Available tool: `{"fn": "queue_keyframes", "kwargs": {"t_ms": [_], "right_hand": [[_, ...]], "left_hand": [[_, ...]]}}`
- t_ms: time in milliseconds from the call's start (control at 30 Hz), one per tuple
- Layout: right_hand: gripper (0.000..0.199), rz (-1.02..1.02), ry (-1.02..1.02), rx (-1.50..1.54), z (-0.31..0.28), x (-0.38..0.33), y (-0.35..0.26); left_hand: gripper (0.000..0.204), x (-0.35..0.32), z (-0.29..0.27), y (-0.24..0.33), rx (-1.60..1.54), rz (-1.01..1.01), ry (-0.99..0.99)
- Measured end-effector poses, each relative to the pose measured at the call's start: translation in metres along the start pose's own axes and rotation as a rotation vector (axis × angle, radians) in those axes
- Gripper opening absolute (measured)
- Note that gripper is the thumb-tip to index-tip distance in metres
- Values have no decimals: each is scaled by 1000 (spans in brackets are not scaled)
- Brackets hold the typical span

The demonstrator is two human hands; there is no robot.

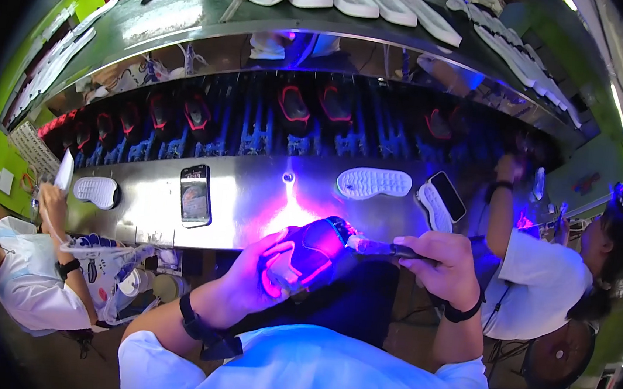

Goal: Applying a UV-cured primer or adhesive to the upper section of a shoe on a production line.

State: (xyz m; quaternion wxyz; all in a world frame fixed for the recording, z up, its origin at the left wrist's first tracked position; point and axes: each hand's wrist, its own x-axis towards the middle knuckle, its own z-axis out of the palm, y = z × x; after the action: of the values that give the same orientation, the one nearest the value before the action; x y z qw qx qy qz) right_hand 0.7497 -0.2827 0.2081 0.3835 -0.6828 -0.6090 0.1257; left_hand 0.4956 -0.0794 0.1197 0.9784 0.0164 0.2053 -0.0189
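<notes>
My left hand [246, 281] is wrapped round a dark shoe upper [313, 248] with glowing pink-red trim, held above the bench's near edge. In my right hand [444, 268] is a brush [381, 248] with a dark handle, gripped between thumb and fingers. Its pale, worn tip meets the right end of the upper, or lies very close to it. Violet light falls over the upper and my left hand. The fingers on the far side of the upper are partly hidden.
The metal bench [242, 177] carries a phone [195, 195], a white sole [374, 184], another sole [436, 205] beside a second phone [448, 196], and a sole [95, 192] at left. Behind runs a rack [258, 127] with several uppers. Co-workers sit left [42, 271] and right [545, 281].
</notes>
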Motion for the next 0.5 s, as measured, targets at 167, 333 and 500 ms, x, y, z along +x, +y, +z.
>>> {"fn": "queue_keyframes", "kwargs": {"t_ms": [167,333,500], "right_hand": [[41,-67,-78,-55,9,20,-12],[40,-103,-89,-10,30,38,-11],[39,-113,-121,98,54,45,7]], "left_hand": [[57,-13,-23,0,-313,-246,-74],[66,-21,-57,-8,-454,-310,30],[70,-20,-50,-17,-614,-338,-71]]}}
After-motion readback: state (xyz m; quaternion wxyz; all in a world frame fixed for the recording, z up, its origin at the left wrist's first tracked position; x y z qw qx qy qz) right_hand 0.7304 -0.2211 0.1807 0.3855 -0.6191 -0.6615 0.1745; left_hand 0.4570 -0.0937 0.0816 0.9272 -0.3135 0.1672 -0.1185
